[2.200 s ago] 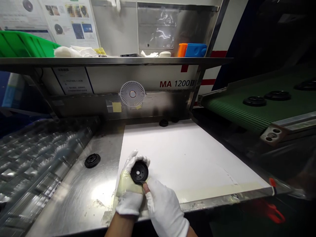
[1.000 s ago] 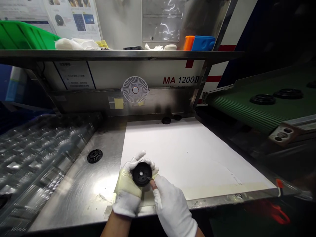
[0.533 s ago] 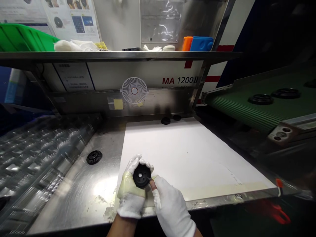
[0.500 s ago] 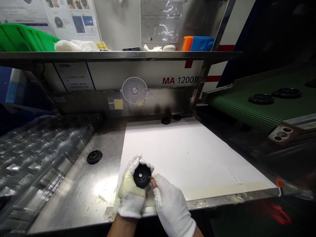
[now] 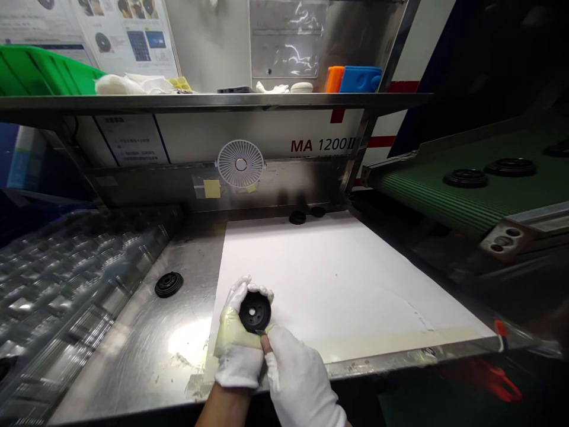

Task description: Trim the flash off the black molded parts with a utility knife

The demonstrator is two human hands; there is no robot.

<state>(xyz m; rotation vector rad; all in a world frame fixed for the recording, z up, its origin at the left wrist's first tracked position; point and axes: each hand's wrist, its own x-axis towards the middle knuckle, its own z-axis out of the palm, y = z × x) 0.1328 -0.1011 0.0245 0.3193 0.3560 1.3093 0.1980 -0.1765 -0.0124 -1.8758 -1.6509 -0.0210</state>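
The black rubber disc [image 5: 255, 312] with the round centre hole sits in my left hand [image 5: 240, 356], held just over the near corner of the white sheet. My left fingers, gloved in white and wrapped in yellowish tape, curl around its rim and grip it. My gloved right hand [image 5: 297, 379] comes in from below, its fingers pinched on a thin dark tip [image 5: 261, 332] that touches the disc's lower edge. The sheet [image 5: 338, 279] lies on a stainless steel bench [image 5: 133, 356]. Another disc [image 5: 169, 284] rests on bare steel to the left, and two more [image 5: 297, 218] sit beyond the sheet's far edge. To the right, a green ribbed conveyor belt [image 5: 427, 198] carries further discs [image 5: 465, 178]. A small white fan [image 5: 240, 164] hangs beneath the steel shelf [image 5: 213, 102].
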